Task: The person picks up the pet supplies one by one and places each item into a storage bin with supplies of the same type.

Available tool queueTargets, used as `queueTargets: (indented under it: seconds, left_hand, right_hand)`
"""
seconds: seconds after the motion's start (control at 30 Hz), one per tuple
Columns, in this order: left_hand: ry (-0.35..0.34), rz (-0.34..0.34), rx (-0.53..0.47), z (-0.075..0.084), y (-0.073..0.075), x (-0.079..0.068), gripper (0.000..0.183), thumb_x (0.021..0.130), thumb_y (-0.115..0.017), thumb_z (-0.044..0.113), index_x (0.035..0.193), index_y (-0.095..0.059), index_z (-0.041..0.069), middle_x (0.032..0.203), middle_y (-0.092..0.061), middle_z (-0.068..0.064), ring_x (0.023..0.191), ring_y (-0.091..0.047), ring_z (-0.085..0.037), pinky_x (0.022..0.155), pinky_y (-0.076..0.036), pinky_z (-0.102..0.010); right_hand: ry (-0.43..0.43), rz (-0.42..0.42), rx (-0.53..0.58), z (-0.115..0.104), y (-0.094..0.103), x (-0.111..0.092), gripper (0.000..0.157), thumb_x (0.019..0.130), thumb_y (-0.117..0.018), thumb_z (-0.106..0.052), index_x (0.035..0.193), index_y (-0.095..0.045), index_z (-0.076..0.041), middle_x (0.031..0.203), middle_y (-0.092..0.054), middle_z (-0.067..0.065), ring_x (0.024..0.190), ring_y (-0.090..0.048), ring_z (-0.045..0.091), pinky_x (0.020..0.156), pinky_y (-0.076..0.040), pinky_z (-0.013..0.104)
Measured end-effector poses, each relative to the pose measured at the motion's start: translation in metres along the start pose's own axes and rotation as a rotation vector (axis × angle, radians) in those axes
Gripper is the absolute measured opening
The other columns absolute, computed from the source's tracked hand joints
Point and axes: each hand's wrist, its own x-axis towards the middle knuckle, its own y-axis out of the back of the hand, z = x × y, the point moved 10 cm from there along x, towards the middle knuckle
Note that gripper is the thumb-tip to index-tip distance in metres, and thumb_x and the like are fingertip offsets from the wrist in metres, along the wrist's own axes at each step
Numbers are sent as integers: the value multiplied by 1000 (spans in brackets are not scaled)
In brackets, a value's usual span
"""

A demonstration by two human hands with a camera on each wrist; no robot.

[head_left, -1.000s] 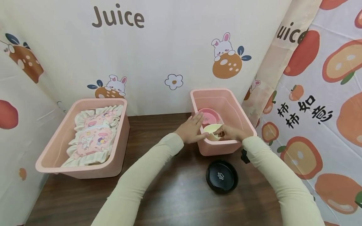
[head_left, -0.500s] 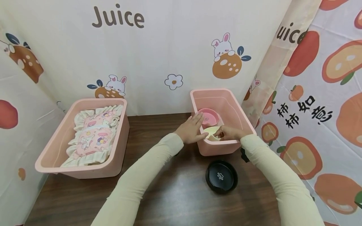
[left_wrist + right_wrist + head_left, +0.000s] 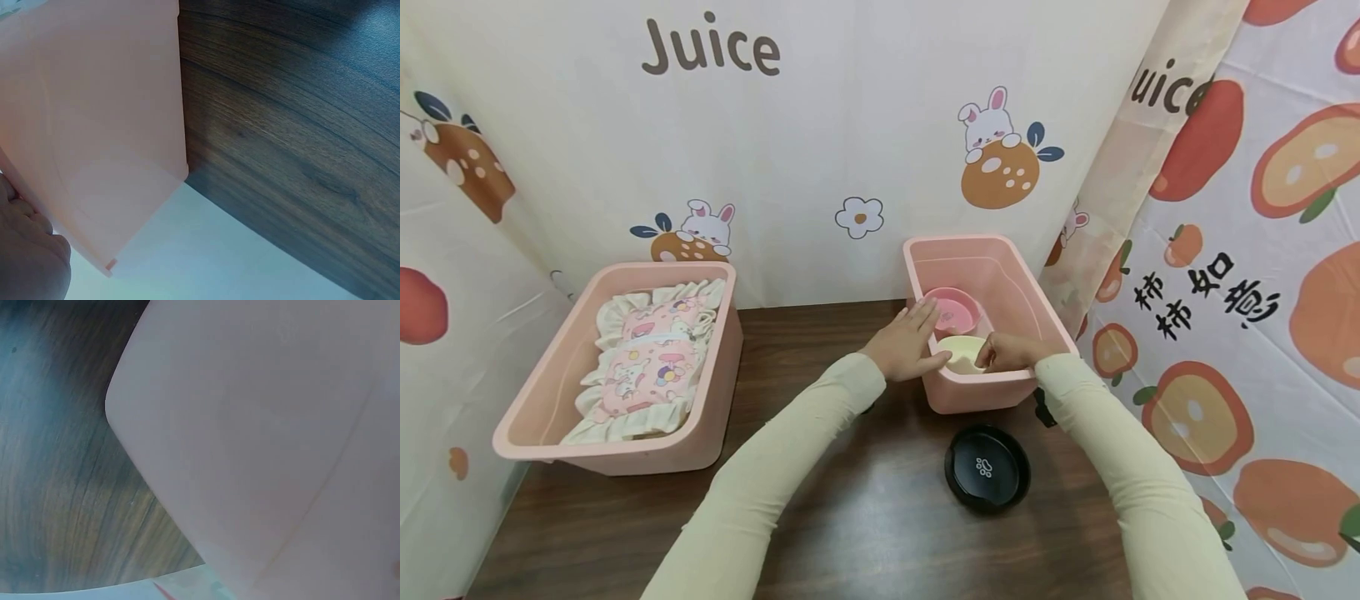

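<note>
In the head view, my left hand (image 3: pixel 902 347) rests over the left rim of the small pink bin (image 3: pixel 961 260), fingers extended. Its thumb reaches toward a pale yellow bowl (image 3: pixel 959 350) at the bin's near end. My right hand (image 3: pixel 1011 352) reaches in over the right side; its curled fingers grip that bowl at its right edge, with the fingertips partly hidden. Behind it in the same bin sits a pink bowl (image 3: pixel 951 311). The left wrist view shows left-hand fingers (image 3: pixel 34 240) along the rim. Bin wall (image 3: pixel 237 437) fills most of the right wrist view.
A black round dish (image 3: pixel 987 468) with a paw print lies on the dark wood table (image 3: pixel 850 517) in front of the small bin. At left stands a larger pink bin (image 3: pixel 718 383) holding a folded, ruffled pink cloth bundle (image 3: pixel 655 350). Printed curtains enclose the table.
The yellow bowl has settled a little lower and more level in the bin. My right hand's fingers have shifted from inside it toward its right edge. My left hand stays put.
</note>
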Motion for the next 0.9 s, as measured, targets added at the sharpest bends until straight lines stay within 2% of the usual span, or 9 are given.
queueTargets:
  seconds: [0.1,0.2,0.37,0.7,0.9]
  left_hand:
    - [0,7,-8,0,1,0,81,96,-38,57,154,-13,6,162,-7,-8,148,-1,-19,119,-8,-37]
    - [-3,11,-11,1,2,-1,81,96,-38,56,153,-13,5,161,-8,-9,148,-2,-20,119,-9,-38]
    - [-7,14,-13,1,2,-1,81,96,-37,56,153,-14,4,161,-10,-11,148,-3,-21,119,-12,-40]
    - [13,-5,-18,0,0,-2,81,96,-37,57,154,-12,6,161,-8,-9,149,-2,-20,119,-11,-39]
    - [11,-1,-17,1,2,-2,80,96,-37,56,154,-12,6,161,-9,-10,149,-4,-22,119,-8,-37]
  right_hand:
    - [-57,16,-31,6,3,-3,11,75,-64,7,78,-73,1,73,-67,4,65,-47,5,61,-41,18]
    - [-93,7,-58,12,3,-4,11,77,-66,6,82,-75,2,77,-72,6,67,-52,4,63,-44,18]
    - [-163,-36,-59,22,0,-4,12,78,-67,5,84,-77,0,76,-73,4,65,-52,2,60,-45,17]
    - [-242,-94,-59,31,-5,-3,15,79,-69,2,91,-77,-2,80,-73,5,64,-54,6,57,-45,19]
    - [-265,-131,-74,32,-8,-3,20,84,-68,-9,103,-75,-5,95,-73,5,81,-56,10,72,-48,21]
